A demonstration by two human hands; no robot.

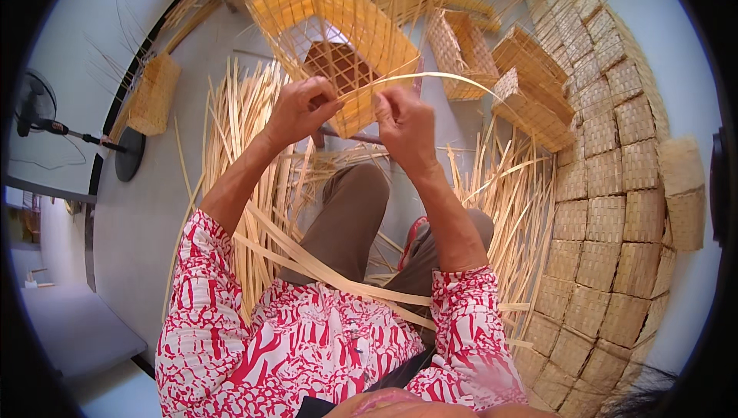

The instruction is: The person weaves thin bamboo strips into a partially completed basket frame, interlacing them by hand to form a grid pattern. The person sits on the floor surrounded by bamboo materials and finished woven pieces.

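Observation:
In front of me stands a partly woven basket [377, 29] of yellowish flat strips, with long loose ends rising from its rim and an open lattice on the near side. My left hand [306, 109] is closed at the near left of the lattice, fingers pinched on the strips there. My right hand [406, 127] grips a long pale strip [450, 75] between thumb and fingers, and the strip's free end arcs off to the right. Both hands are close together at the near rim. Through the lattice a brown block-like shape [342, 64] shows.
Loose strips [246, 122] lie in piles left and right of my legs, some across my lap. Finished baskets [603, 210] are stacked along the right wall; several woven boxes [461, 45] stand at the back right. A fan [127, 153] and another unfinished basket [156, 93] stand left.

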